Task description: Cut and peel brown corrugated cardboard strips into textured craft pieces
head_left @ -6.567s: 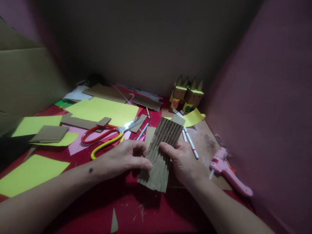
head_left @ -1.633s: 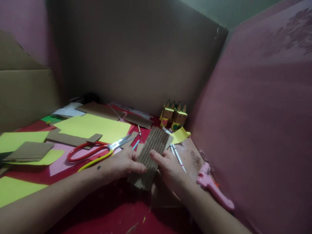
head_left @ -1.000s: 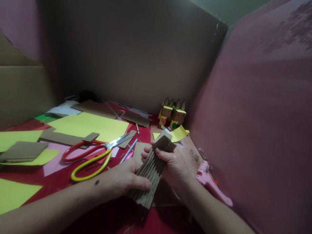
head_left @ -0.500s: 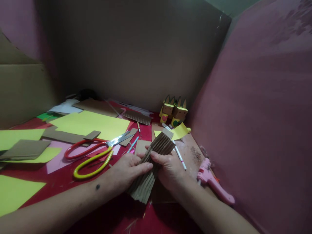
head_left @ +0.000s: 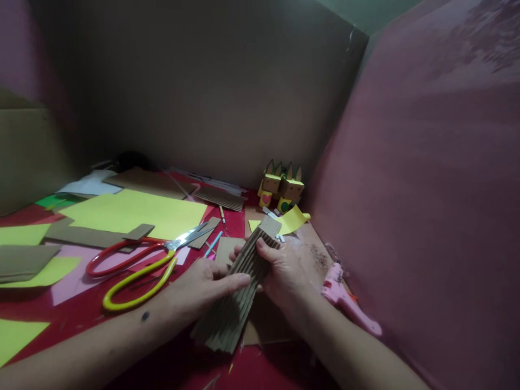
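Observation:
A strip of corrugated cardboard [head_left: 227, 314], its ridges running lengthwise, is held tilted between my two hands. My left hand [head_left: 211, 279] grips its left edge, thumb lying across the ridged face and fingers behind. On the right edge, nearer the top, my right hand [head_left: 282, 271] presses its thumb on the ridges; its other fingers are mostly hidden behind. Left of the hands lie large scissors [head_left: 174, 246] with one red and one yellow handle, blades partly apart. Beyond the strip's upper end rests a curled yellow paper piece [head_left: 294, 221].
Two small cardboard figures [head_left: 282, 187] with pointed ears stand at the back. A pink glue gun [head_left: 349, 306] lies by the right wall. Yellow sheets [head_left: 138, 211] and cardboard pieces [head_left: 150, 181] spread over the red surface at left. A pencil [head_left: 222, 215] lies beyond the hands.
The camera view has shifted slightly, moving the surroundings left. The cardboard strip shows more of its lower end, and my right thumb sits closer to its upper end.

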`<state>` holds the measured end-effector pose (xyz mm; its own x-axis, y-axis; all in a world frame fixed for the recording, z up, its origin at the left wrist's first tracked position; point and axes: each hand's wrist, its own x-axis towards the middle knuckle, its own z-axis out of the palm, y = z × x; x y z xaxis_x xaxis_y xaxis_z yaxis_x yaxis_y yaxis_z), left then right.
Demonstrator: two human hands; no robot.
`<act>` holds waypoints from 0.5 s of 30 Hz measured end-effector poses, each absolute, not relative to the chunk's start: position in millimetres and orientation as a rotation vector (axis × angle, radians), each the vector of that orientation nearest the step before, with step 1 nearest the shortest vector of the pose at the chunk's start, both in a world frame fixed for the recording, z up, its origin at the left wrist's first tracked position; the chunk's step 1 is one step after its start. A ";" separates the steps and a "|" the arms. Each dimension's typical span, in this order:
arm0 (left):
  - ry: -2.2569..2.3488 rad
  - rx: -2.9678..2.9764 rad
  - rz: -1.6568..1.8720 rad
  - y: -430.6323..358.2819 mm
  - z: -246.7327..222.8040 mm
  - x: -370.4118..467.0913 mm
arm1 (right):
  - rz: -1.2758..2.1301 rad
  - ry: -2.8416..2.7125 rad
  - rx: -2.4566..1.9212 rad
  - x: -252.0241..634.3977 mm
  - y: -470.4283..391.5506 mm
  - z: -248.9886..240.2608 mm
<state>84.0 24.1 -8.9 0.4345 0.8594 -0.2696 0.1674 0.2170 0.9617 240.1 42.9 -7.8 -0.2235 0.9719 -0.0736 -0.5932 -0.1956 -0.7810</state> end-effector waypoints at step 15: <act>1.044 1.352 0.728 24.3 -5.3 78.6 | 1.778 -0.846 -0.644 231.7 33.6 -11.8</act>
